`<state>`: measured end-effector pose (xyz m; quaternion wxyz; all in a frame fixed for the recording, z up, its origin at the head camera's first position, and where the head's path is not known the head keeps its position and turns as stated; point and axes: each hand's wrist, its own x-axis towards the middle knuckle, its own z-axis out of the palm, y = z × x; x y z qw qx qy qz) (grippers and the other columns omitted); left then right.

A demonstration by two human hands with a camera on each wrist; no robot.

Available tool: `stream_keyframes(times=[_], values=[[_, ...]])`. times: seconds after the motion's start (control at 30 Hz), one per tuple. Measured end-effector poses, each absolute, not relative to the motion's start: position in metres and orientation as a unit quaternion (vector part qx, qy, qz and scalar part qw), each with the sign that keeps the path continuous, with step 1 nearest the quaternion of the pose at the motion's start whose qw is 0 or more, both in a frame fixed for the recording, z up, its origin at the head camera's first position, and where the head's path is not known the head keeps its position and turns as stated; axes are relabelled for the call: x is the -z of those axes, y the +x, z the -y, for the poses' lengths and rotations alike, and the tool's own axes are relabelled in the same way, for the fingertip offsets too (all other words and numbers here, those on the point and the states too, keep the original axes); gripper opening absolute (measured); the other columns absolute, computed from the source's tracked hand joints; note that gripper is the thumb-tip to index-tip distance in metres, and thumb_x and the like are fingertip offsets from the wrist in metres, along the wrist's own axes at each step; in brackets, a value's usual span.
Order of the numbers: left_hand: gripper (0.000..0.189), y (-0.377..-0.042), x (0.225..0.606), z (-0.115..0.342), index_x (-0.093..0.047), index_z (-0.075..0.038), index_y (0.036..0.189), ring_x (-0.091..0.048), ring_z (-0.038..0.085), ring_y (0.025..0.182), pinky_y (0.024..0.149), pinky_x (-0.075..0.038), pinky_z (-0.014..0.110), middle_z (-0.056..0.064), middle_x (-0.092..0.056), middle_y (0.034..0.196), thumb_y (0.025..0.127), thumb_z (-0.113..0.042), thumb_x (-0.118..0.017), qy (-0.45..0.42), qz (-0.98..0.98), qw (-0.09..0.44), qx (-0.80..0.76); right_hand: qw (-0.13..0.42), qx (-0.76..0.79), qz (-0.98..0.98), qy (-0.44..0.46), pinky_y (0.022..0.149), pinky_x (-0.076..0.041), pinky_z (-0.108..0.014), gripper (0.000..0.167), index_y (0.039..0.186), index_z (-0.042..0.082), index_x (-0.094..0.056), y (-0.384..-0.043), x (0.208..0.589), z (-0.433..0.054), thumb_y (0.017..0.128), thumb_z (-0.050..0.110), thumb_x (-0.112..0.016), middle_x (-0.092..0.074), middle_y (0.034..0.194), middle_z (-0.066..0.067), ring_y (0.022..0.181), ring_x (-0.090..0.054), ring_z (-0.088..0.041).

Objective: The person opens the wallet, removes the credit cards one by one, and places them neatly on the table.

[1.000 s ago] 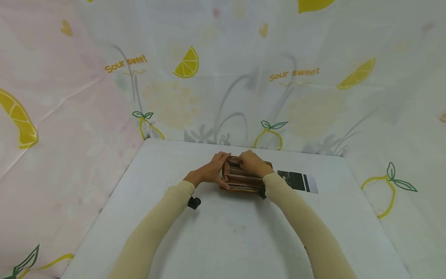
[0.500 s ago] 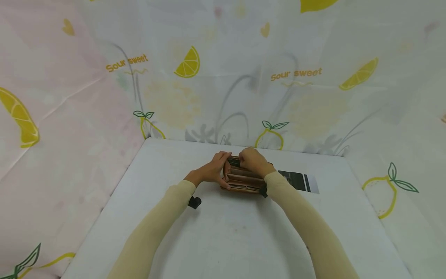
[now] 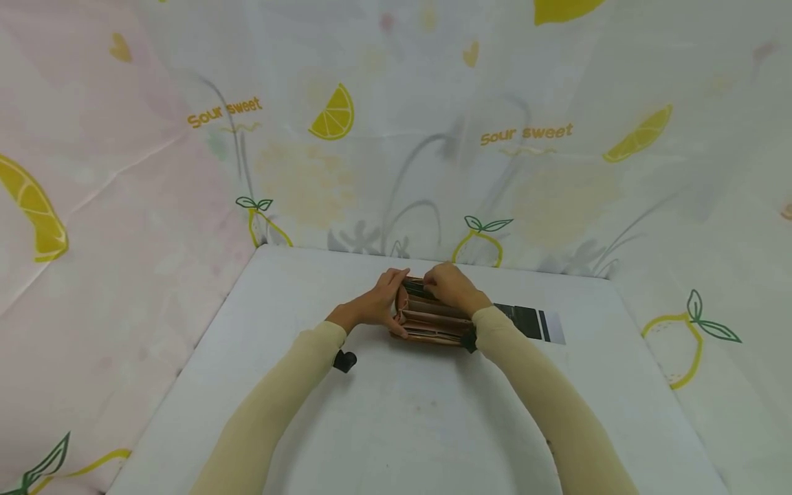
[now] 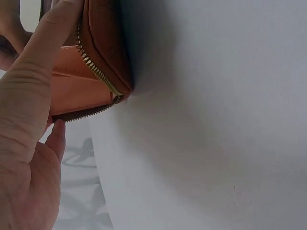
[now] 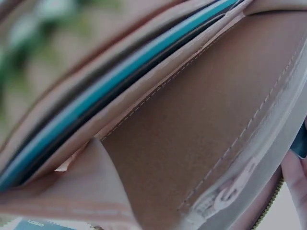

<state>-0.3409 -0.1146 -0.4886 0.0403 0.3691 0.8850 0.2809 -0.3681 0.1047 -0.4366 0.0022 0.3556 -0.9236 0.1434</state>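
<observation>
White tabletop [image 3: 396, 426]: brown zip wallet [image 3: 434, 317], resting open near twelve o'clock. The left hand [image 3: 375, 303] grasps its nine-o'clock end. The right hand [image 3: 456, 287] is at the wallet's one o'clock, a black-banded flat piece [image 3: 529, 323] at three. Smallest, a dark card [image 5: 301, 143] is pinched in the right hand's curled fingers.

Draped-off booth; can't tell if home, lab or office.
Printed cloth [image 3: 408, 82] hangs at back, left and right, forming a three-sided corner. Pattern: outlined lemons, lemon slices [image 3: 334, 113], "Sour sweet" lettering [image 3: 541, 132], faint grey plants. Left panel [image 3: 93, 117] reads pinkish, the others off-white. Creases and soft folds say fabric. White table [image 3: 396, 412] runs right up to it. Light's diffuse, soft shadows. Cloth hides the room beyond.
</observation>
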Motion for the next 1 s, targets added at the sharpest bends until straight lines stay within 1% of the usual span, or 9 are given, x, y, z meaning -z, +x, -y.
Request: stream_keyframes(times=[0.17, 0.33, 0.43, 0.5, 0.6, 0.7, 0.8, 0.87, 1.0], values=[[0.141, -0.341, 0.487, 0.113, -0.001, 0.003, 0.154, -0.019, 0.028, 0.135, 0.113, -0.024, 0.043, 0.014, -0.025, 0.138, 0.058, -0.047, -0.092, 0.347, -0.891, 0.05, -0.288, 0.03, -0.175, 0.918, 0.354, 0.075, -0.051, -0.037, 0.01, 0.088, 0.006, -0.075, -0.37, 0.436, -0.11, 0.093, 0.007, -0.066, -0.067, 0.081, -0.003, 0.078, -0.061, -0.018], [0.143, -0.342, 0.485, 0.112, 0.002, -0.002, 0.155, -0.016, 0.027, 0.137, 0.113, -0.024, 0.042, 0.014, -0.02, 0.143, 0.058, -0.05, -0.091, 0.319, -0.899, 0.066, -0.293, 0.048, -0.226, 0.912, 0.34, 0.07, -0.05, -0.035, 0.009, 0.091, 0.007, -0.075, -0.374, 0.436, -0.118, 0.094, 0.009, -0.067, -0.067, 0.082, -0.002, 0.073, -0.059, -0.015], [0.143, -0.343, 0.485, 0.111, 0.003, -0.006, 0.156, -0.015, 0.028, 0.138, 0.112, -0.027, 0.043, 0.014, -0.017, 0.147, 0.058, -0.052, -0.091, 0.311, -0.902, 0.07, -0.292, 0.058, -0.263, 0.905, 0.329, 0.07, -0.051, -0.036, 0.008, 0.09, 0.008, -0.075, -0.376, 0.436, -0.126, 0.093, 0.011, -0.068, -0.069, 0.082, -0.001, 0.074, -0.061, -0.015], [0.142, -0.344, 0.484, 0.111, 0.001, -0.005, 0.156, -0.016, 0.029, 0.138, 0.111, -0.029, 0.044, 0.015, -0.016, 0.148, 0.058, -0.052, -0.091, 0.31, -0.903, 0.067, -0.291, 0.064, -0.29, 0.902, 0.314, 0.072, -0.051, -0.037, 0.008, 0.089, 0.008, -0.075, -0.377, 0.435, -0.132, 0.092, 0.013, -0.07, -0.07, 0.085, -0.002, 0.077, -0.063, -0.016], [0.142, -0.345, 0.484, 0.112, 0.0, -0.004, 0.156, -0.018, 0.03, 0.136, 0.109, -0.032, 0.044, 0.017, -0.015, 0.149, 0.058, -0.053, -0.091, 0.312, -0.905, 0.061, -0.281, 0.079, -0.331, 0.897, 0.283, 0.077, -0.052, -0.041, 0.009, 0.091, 0.006, -0.076, -0.375, 0.433, -0.142, 0.091, 0.013, -0.071, -0.072, 0.092, -0.006, 0.085, -0.065, -0.022], [0.141, -0.346, 0.485, 0.112, 0.0, -0.004, 0.155, -0.019, 0.029, 0.135, 0.109, -0.032, 0.043, 0.016, -0.016, 0.149, 0.058, -0.052, -0.091, 0.315, -0.907, 0.056, -0.273, 0.087, -0.37, 0.892, 0.245, 0.079, -0.052, -0.044, 0.015, 0.097, 0.003, -0.076, -0.373, 0.432, -0.157, 0.091, 0.015, -0.071, -0.072, 0.098, -0.011, 0.089, -0.067, -0.027], [0.141, -0.347, 0.485, 0.111, 0.001, -0.005, 0.156, -0.019, 0.029, 0.135, 0.109, -0.032, 0.043, 0.016, -0.016, 0.149, 0.059, -0.052, -0.091, 0.319, -0.907, 0.057, -0.268, 0.087, -0.4, 0.89, 0.201, 0.078, -0.053, -0.044, 0.02, 0.102, 0.002, -0.075, -0.371, 0.434, -0.176, 0.092, 0.019, -0.071, -0.072, 0.101, -0.013, 0.089, -0.068, -0.027], [0.141, -0.347, 0.486, 0.111, 0.001, -0.006, 0.156, -0.019, 0.029, 0.135, 0.108, -0.033, 0.044, 0.016, -0.016, 0.149, 0.058, -0.053, -0.091, 0.317, -0.908, 0.059, -0.267, 0.083, -0.426, 0.882, 0.18, 0.077, -0.055, -0.042, 0.023, 0.103, 0.001, -0.074, -0.37, 0.436, -0.191, 0.093, 0.02, -0.07, -0.072, 0.1, -0.015, 0.086, -0.07, -0.027], [0.141, -0.346, 0.487, 0.11, -0.002, -0.004, 0.156, -0.02, 0.029, 0.135, 0.107, -0.034, 0.045, 0.016, -0.016, 0.15, 0.058, -0.053, -0.091, 0.307, -0.91, 0.062, -0.272, 0.065, -0.505, 0.849, 0.144, 0.075, -0.056, -0.04, 0.027, 0.106, -0.007, -0.07, -0.365, 0.439, -0.223, 0.093, 0.017, -0.069, -0.069, 0.102, -0.024, 0.082, -0.071, -0.025]])
